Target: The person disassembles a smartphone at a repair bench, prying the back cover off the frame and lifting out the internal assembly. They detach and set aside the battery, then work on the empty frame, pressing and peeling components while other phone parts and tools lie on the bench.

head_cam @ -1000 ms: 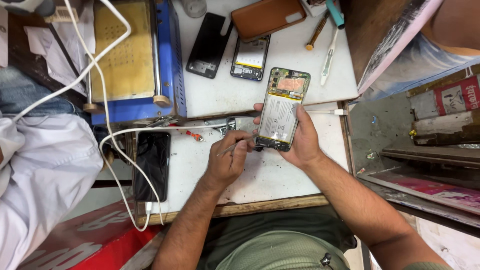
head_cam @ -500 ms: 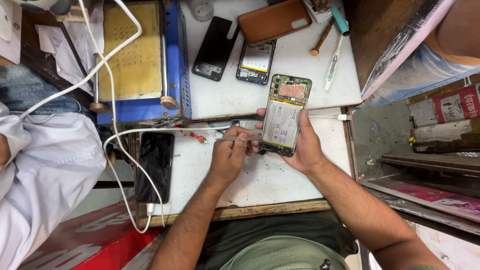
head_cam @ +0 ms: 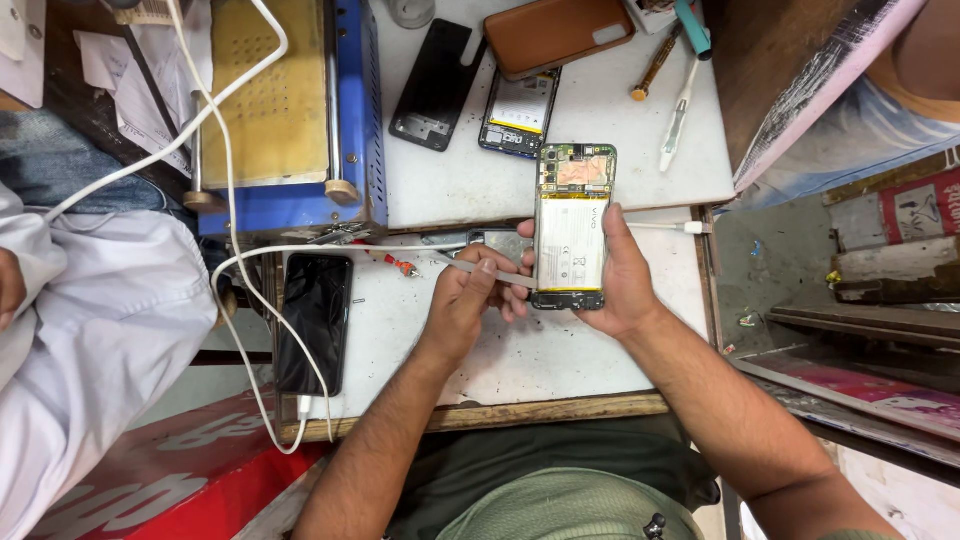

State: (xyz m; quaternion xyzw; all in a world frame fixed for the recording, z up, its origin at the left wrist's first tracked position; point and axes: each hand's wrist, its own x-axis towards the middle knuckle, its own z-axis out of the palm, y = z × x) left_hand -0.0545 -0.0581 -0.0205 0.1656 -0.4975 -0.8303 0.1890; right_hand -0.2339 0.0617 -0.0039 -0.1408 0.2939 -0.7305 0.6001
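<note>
I see my right hand (head_cam: 625, 285) wrapped around an opened phone (head_cam: 571, 228), back cover off, pale battery facing up, thumb along its right edge and fingers curled beneath; it sits just above the white desk (head_cam: 440, 340). My left hand (head_cam: 470, 300) is closed in a pinch on a thin grey pry tool (head_cam: 480, 268), whose tip meets the phone's lower left edge. Left of that hand a black phone (head_cam: 313, 318) lies flat beside a white cable (head_cam: 250, 330). Farther back sit a blue heating plate (head_cam: 290, 110), a black back cover (head_cam: 432, 85), a second opened phone (head_cam: 520, 110) and a brown case (head_cam: 558, 35).
</note>
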